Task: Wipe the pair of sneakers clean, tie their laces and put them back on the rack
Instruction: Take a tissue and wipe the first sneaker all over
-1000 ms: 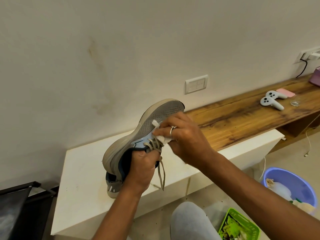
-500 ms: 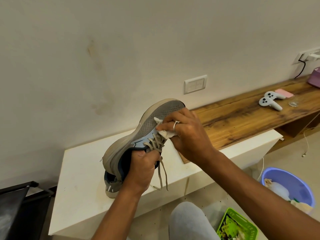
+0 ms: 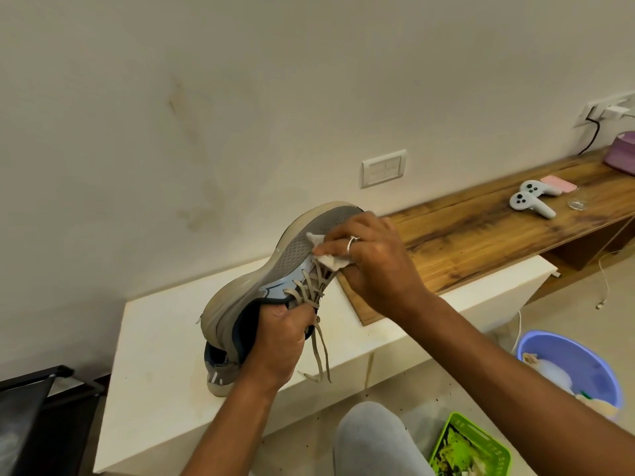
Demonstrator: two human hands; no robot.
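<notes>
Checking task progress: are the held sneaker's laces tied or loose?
Loose: the laces hang free below the left hand gripping the sneaker.

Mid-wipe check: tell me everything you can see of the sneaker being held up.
The sneaker has a grey mesh upper with light blue side panels, dark blue lining and a thick off-white sole. It is held in the air over the white cabinet, toe tilted up toward the wall. The left hand grips its collar; the right hand presses a white wipe against the upper near the toe. Its beige laces hang untied beside the left hand.
</notes>
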